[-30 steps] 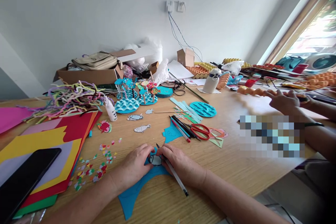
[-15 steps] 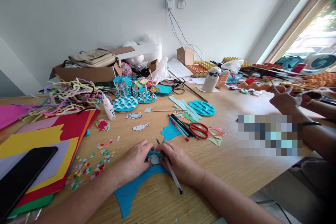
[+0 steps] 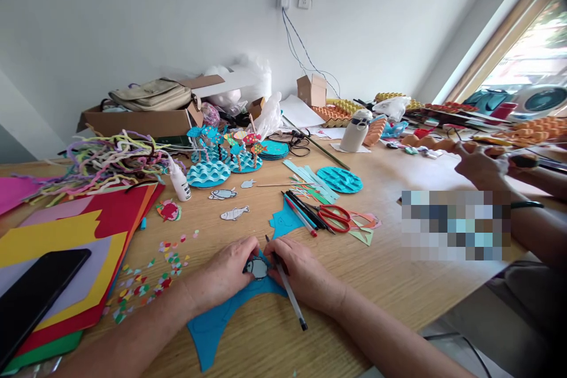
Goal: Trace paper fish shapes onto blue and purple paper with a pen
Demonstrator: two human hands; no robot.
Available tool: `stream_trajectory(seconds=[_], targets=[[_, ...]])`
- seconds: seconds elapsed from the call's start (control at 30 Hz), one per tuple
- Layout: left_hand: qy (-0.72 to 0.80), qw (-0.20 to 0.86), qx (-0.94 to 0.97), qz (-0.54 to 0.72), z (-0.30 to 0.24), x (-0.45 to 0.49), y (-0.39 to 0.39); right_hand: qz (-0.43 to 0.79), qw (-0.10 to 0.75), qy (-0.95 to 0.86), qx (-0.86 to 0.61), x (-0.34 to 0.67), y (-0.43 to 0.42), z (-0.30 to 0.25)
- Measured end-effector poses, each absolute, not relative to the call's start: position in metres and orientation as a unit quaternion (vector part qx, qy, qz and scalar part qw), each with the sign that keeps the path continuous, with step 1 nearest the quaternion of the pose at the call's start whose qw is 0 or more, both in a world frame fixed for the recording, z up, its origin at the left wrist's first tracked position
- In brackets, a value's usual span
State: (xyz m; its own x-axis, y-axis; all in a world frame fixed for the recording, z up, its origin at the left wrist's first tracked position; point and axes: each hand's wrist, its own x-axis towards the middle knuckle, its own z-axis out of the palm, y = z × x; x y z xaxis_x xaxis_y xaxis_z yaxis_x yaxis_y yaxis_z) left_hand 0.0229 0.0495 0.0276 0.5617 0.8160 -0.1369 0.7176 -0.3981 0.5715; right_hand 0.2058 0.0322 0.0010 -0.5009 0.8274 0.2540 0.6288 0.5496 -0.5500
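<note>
My left hand (image 3: 228, 274) presses a small white paper fish (image 3: 257, 267) onto a sheet of blue paper (image 3: 212, 325) near the table's front edge; its fingers are curled on the fish's left side. My right hand (image 3: 305, 274) touches the fish from the right and has a black pen (image 3: 287, 285) gripped between its fingers, tip pointing away from me. Two more paper fish (image 3: 234, 212) lie farther back on the wooden table (image 3: 390, 271).
Coloured paper sheets (image 3: 66, 236) and a black phone (image 3: 31, 301) lie at left, confetti scraps (image 3: 146, 283) beside them. Red scissors (image 3: 334, 217), pens, a glue bottle (image 3: 179, 182), blue wave discs (image 3: 208, 174) and pipe cleaners (image 3: 101, 159) sit behind. Another person's hands (image 3: 482, 168) work at right.
My hands and the fish have stayed almost in place on the blue paper; the view drifted slightly. The other person's hands lifted and shifted at the right.
</note>
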Motion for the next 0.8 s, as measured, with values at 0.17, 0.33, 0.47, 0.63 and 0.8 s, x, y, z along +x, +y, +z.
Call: stream_trajectory(seconds=[0.17, 0.33, 0.47, 0.63, 0.8], targets=[[0.457, 0.350, 0.810, 0.114, 0.031, 0.023, 0.047, 0.229, 0.265, -0.835, -0.424, 0.207, 0.030, 0.001], [0.490, 0.356, 0.771, 0.197, 0.037, 0.013, 0.081, 0.213, 0.365, -0.792, -0.440, 0.213, 0.036, 0.020], [0.537, 0.334, 0.736, 0.243, 0.044, 0.005, 0.140, 0.204, 0.397, -0.786, -0.427, 0.214, 0.048, 0.040], [0.584, 0.299, 0.715, 0.241, 0.039, 0.012, 0.205, 0.198, 0.411, -0.775, -0.438, 0.210, 0.063, 0.024], [0.603, 0.259, 0.725, 0.209, 0.020, 0.026, 0.240, 0.197, 0.397, -0.782, -0.438, 0.215, 0.072, -0.001]])
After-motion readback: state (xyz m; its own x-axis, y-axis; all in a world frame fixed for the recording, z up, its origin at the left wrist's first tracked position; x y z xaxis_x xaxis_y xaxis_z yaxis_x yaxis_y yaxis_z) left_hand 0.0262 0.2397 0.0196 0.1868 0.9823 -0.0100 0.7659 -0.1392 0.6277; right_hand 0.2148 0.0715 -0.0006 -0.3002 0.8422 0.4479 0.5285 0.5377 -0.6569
